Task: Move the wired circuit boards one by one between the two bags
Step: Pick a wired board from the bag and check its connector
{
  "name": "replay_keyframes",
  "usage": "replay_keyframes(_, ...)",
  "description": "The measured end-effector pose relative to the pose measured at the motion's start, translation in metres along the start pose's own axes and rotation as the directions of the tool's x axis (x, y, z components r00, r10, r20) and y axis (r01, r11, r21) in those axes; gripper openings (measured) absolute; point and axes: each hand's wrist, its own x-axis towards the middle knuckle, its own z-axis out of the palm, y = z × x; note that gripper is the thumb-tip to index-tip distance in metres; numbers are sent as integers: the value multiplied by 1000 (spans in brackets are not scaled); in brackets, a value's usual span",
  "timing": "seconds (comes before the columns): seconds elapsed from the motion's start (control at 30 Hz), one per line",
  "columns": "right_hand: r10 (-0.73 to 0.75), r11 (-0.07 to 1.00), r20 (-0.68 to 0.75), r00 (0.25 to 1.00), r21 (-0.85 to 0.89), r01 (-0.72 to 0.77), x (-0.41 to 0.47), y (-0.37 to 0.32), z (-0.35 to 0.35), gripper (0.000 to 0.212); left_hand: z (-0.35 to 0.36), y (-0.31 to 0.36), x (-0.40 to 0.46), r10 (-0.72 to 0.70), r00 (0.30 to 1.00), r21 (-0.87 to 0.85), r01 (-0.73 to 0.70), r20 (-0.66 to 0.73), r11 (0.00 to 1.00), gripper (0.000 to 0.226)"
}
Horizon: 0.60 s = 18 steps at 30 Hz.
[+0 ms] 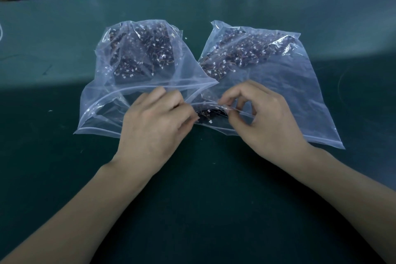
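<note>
Your left hand (156,120) and right hand (260,113) are both pinching a dark circuit board (211,113) at the right bag's (300,96) mouth, just beside the left bag (100,100).

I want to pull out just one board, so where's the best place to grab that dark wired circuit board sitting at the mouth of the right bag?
Probably pinch the wired circuit board by its near edge, coming from the open mouth of the right bag on your side. It lies flat between the left hand and the right hand, and its wires are mostly hidden.
</note>
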Motion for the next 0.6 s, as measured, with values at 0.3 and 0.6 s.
replay_keyframes(0.3, 29, 999, 21, 999, 34, -30, -1, -4, -1, 24, -14, 4, 0, -168, 982, -85, 175, 86, 981, 35)
replay_keyframes(0.6, 46, 998, 40, 998, 41, -48, -2, -4, -1, 24, -22, -36, -6, -454, 870, 100, 443, 194, 891, 36)
